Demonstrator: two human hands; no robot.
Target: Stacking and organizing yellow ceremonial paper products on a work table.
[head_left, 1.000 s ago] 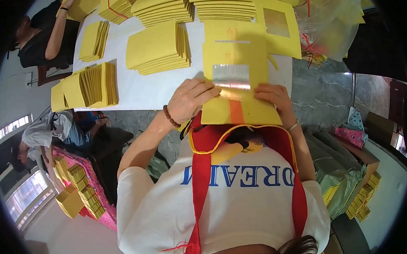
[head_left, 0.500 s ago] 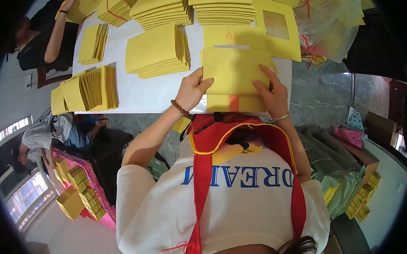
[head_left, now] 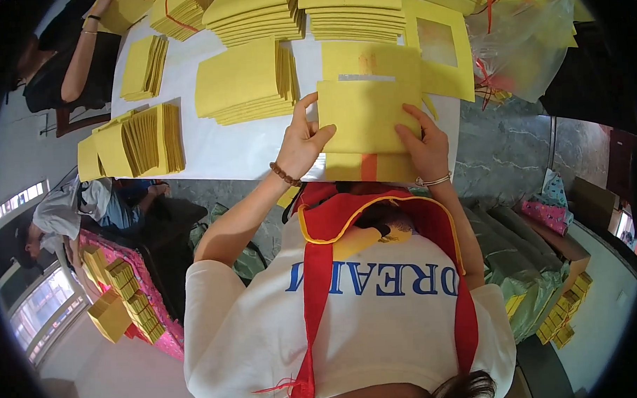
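Note:
My left hand (head_left: 304, 140), with a bead bracelet on the wrist, grips the left edge of a plain yellow folded sheet (head_left: 363, 117), thumb on top. Fingers of my right hand (head_left: 420, 141), which wears a thin bangle, press on that sheet's right edge. The sheet lies on the white table (head_left: 225, 149) over more yellow paper: a thin silver foil strip (head_left: 367, 76) shows just above it and an orange patch (head_left: 368, 168) just below it.
Stacks of yellow sheets (head_left: 248, 79) sit left of my hands, a fanned row (head_left: 137, 138) further left, more piles along the far edge. A clear plastic bag (head_left: 516, 45) lies at right. Another person's arm (head_left: 82, 53) reaches in top left; someone (head_left: 59, 215) sits at lower left.
A sheet with a silver foil square lay open under my hands; plain yellow paper now covers the foil, and both hands have moved further onto the table, gripping its edges.

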